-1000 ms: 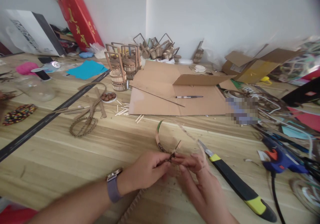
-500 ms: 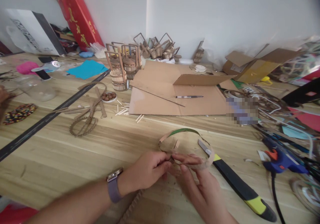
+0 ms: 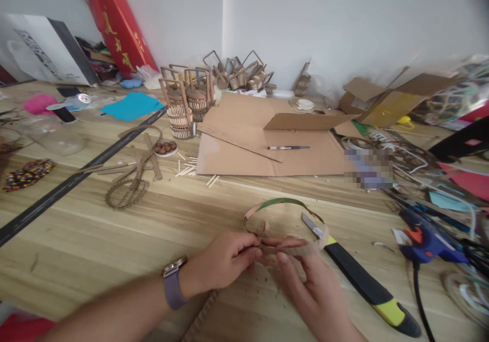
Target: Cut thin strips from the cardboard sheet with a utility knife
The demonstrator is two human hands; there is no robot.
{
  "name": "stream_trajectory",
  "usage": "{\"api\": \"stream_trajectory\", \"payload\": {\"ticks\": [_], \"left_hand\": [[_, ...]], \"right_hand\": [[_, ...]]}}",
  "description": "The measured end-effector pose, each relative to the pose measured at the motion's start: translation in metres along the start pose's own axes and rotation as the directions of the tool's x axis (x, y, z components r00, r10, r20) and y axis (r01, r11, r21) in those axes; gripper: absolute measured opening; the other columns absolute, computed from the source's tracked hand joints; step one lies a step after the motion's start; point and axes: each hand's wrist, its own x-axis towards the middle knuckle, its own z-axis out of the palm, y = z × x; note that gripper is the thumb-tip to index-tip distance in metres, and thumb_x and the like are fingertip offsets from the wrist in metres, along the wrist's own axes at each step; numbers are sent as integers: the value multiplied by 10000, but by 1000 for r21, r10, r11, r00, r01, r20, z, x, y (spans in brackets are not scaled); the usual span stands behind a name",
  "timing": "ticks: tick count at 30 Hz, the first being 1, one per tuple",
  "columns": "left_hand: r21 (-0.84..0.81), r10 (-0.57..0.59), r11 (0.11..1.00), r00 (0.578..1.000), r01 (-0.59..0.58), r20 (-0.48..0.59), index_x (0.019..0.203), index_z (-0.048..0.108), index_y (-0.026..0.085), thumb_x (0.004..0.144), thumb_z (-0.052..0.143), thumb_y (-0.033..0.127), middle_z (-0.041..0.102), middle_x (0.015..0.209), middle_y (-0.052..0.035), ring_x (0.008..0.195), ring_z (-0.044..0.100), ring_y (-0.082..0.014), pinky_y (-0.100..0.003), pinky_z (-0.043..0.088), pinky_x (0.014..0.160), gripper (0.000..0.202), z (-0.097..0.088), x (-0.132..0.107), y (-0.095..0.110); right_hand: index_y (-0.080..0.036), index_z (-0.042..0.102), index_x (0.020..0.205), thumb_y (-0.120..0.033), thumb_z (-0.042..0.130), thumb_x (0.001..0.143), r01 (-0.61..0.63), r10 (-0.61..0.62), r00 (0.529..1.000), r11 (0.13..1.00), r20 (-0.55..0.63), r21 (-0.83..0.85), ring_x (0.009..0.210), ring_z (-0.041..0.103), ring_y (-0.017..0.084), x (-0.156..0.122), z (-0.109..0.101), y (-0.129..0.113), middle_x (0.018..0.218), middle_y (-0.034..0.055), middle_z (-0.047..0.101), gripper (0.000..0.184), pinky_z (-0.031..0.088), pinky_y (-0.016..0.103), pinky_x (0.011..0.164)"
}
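Note:
A thin strip [image 3: 282, 201], brown with a green stretch, curves in a loop above both hands. My left hand [image 3: 225, 260], with a watch on its wrist, pinches the strip near one end between thumb and fingers. Close against it, my right hand [image 3: 305, 270] grips the strip between thumb and fingers; the exact spot where the fingertips meet is partly hidden. Just right of the loop lies a utility knife [image 3: 359, 270] with a black and yellow handle, its blade out. Under my left forearm runs a notched brown strip [image 3: 202, 314].
A blue glue gun [image 3: 431, 240] with cables sits at right. Flattened cardboard [image 3: 237, 153] bearing a pen [image 3: 289, 148] lies ahead. Small woven baskets [image 3: 179, 112] stand behind its left side. Coiled notched strips [image 3: 128, 191] and white sticks [image 3: 187, 169] lie at left of centre.
Both hands keep nearly the same place and grip on the strip. The small strip end inside the loop has shifted slightly, and the camera view has moved a little.

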Motion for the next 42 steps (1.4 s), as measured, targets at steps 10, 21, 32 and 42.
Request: {"api": "stream_trajectory", "payload": {"ticks": [10, 21, 32, 42], "left_hand": [[65, 30, 997, 999, -29, -17, 744, 578, 159, 971, 458, 390, 557, 660, 19, 625, 504, -114, -206, 334, 575, 346, 0, 1, 0], [125, 107, 986, 994, -106, -2, 743, 579, 160, 990, 407, 498, 547, 661, 14, 628, 503, -120, -215, 323, 581, 452, 2, 0, -2], [235, 177, 956, 984, -176, 20, 744, 559, 168, 979, 460, 319, 592, 699, -3, 647, 520, -129, -224, 305, 586, 296, 4, 0, 1], [241, 334, 913, 942, -330, 25, 895, 632, 152, 995, 422, 258, 633, 927, -81, 887, 586, -171, -235, 437, 807, 256, 7, 0, 4]], "right_hand": [[-248, 666, 887, -308, 620, 880, 30, -29, 999, 996, 15, -89, 786, 728, 179, -3, 6, 6, 855, 16, 747, 76, 592, 263, 676], [-241, 694, 869, -259, 586, 883, 47, -42, 998, 995, 52, -91, 838, 737, 200, -2, 4, 8, 892, 49, 763, 111, 605, 275, 697], [-235, 634, 868, -173, 579, 853, 165, -164, 986, 979, 22, -116, 885, 725, 203, -3, 5, 7, 926, 60, 751, 85, 609, 308, 766], [-254, 618, 780, -193, 590, 822, 45, -46, 999, 996, -16, -76, 821, 728, 196, 0, 2, 1, 866, 37, 739, 80, 598, 262, 693]]}}
